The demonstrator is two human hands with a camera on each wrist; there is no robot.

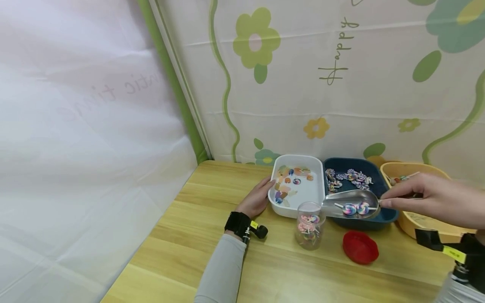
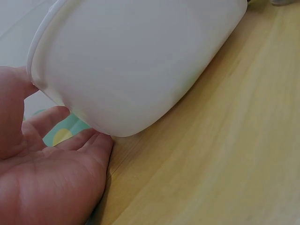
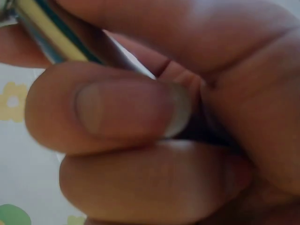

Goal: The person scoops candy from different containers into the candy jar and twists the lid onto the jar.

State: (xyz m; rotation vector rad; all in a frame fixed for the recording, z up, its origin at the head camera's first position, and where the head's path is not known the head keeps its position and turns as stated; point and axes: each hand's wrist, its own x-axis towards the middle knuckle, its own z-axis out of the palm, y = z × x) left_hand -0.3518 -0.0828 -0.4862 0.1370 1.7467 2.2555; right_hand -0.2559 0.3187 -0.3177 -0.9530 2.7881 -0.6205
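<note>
My right hand (image 1: 428, 200) grips the handle of a metal scoop (image 1: 345, 195), with thumb and fingers closed round it in the right wrist view. A few swirled miniature lollipops (image 1: 355, 208) lie in the scoop. Its front lip is level with the mouth of a clear jar (image 1: 308, 242), which holds several pink and multicoloured lollipops (image 1: 309, 227). At the left end of a white tray (image 1: 315, 198), my left hand (image 1: 255, 200) holds the edge, thumb at the rim and fingers against the lower wall. Small candy charms (image 1: 297, 181) are scattered inside that tray.
A dark blue tray (image 1: 341, 163) of striped lollipops stands beside the white one, partly behind the scoop. Farther right is a yellow tray (image 1: 407, 225) with small pieces. A red lid (image 1: 361, 247) lies on the wooden table (image 1: 288, 273) near the jar. A printed curtain (image 1: 288, 105) hangs behind.
</note>
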